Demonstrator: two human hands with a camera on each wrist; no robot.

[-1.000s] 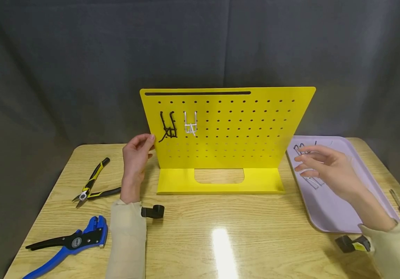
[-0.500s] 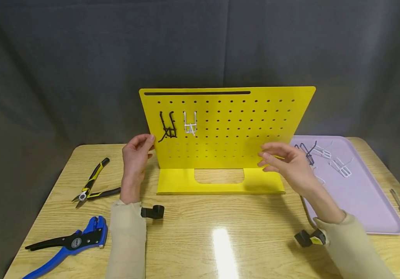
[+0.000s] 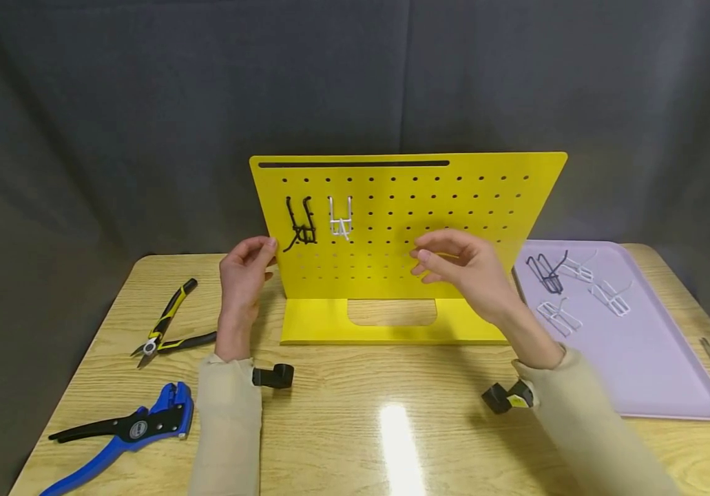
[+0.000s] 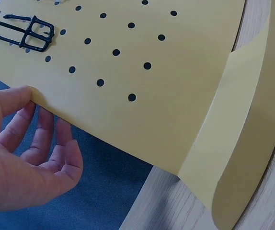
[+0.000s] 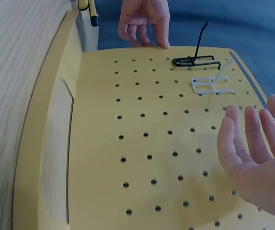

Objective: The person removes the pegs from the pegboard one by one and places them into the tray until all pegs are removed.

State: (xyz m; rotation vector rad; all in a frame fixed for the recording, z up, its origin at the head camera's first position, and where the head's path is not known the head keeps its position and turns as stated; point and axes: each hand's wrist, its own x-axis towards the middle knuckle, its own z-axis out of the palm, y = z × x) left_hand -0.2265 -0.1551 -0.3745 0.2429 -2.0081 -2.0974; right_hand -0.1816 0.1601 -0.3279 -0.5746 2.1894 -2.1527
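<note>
Your left hand [image 3: 244,279] pinches the left edge of the yellow pegboard [image 3: 379,235], which stands on the bench [image 3: 342,427], and near this edge hang one black hook [image 3: 305,235] and one white hook [image 3: 340,222]. Your right hand [image 3: 469,272], thumb and fingers loosely apart, is before the right half, with open room toward the white hook.

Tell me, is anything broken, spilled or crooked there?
Nothing stands out: I see no spill or damage. The black hook and white hook hang neatly on the yellow pegboard, and the loose hooks just lie at different angles in the purple tray.
</note>
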